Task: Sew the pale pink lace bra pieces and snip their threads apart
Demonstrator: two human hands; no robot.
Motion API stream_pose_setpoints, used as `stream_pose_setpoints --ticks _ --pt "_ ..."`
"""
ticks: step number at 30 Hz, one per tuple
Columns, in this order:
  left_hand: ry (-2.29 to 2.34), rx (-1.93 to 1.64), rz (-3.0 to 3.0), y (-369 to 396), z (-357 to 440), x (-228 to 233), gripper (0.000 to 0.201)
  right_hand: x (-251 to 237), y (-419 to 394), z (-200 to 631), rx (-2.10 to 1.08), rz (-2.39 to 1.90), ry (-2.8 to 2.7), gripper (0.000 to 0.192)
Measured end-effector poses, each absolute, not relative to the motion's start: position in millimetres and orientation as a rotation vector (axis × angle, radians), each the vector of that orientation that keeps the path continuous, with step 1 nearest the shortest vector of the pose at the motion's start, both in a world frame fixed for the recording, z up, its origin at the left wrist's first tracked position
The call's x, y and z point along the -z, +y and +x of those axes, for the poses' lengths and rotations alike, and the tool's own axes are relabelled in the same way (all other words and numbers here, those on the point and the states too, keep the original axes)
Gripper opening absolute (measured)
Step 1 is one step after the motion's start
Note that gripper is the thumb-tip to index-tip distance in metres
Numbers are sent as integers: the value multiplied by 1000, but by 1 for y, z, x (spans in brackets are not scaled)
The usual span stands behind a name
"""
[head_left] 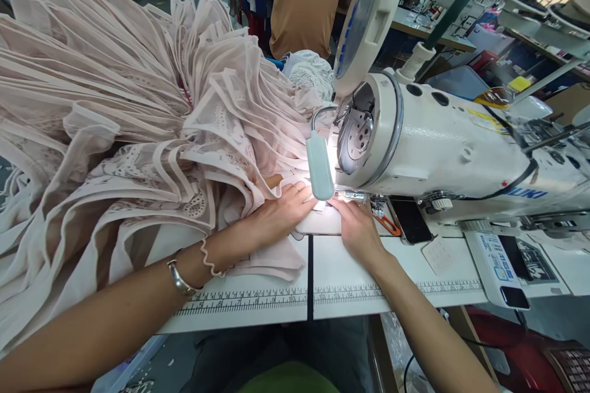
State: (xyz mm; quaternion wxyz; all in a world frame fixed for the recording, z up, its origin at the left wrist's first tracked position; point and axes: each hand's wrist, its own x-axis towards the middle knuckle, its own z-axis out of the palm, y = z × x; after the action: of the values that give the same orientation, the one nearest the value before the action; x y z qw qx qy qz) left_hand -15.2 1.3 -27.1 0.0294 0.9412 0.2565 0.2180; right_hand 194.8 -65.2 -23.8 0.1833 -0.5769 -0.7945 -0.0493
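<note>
Closest to the camera is the person's bare left forearm (115,313), coming in from the lower left with a shiny silver metal cuff bracelet (181,279) and a wavy beige band (207,258) at the wrist. Behind it there's a huge heap of pale pink fabric pieces with lace panels (258,116), folded and bunched up, burying the left end of the white bench (350,267). Some of it droops toward the front edge, where a printed black ruler scale (244,301) runs along.

The left hand (286,212) rests palm down on the pink cloth at the heap's right side, fingers reaching toward a small white tag (319,206). Can't tell if it's pinching anything. Just above the fingertips hangs a pale green rounded plate (320,166). Past the bench's back edge, someone in a brown top (308,0) has their back to us.

The right hand (359,230) is curled, fingertips by the lit spot under the big white sewing machine (428,141); no idea whether it's gripping cloth there. Further right: an orange looped tool (387,225), a black phone (410,220), a pale paper card (437,255), then a white control box (495,264) sticking out over the front edge.
</note>
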Motion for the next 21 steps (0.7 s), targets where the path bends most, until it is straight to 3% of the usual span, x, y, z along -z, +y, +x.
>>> stream_pose_setpoints --ticks 8,12,18,21 --pt "868 -740 2631 0 -16 25 14 22 -66 193 172 -1637 -2206 36" --pt "764 -709 2532 -4 -16 15 24 20 -69 191 282 -1492 -2245 25" --pt "620 -678 2924 -6 -14 12 21 20 -68 186 580 -1277 -2211 11" --pt "624 -676 3038 -8 -12 13 23 19 -67 180 671 -1256 -2221 13"
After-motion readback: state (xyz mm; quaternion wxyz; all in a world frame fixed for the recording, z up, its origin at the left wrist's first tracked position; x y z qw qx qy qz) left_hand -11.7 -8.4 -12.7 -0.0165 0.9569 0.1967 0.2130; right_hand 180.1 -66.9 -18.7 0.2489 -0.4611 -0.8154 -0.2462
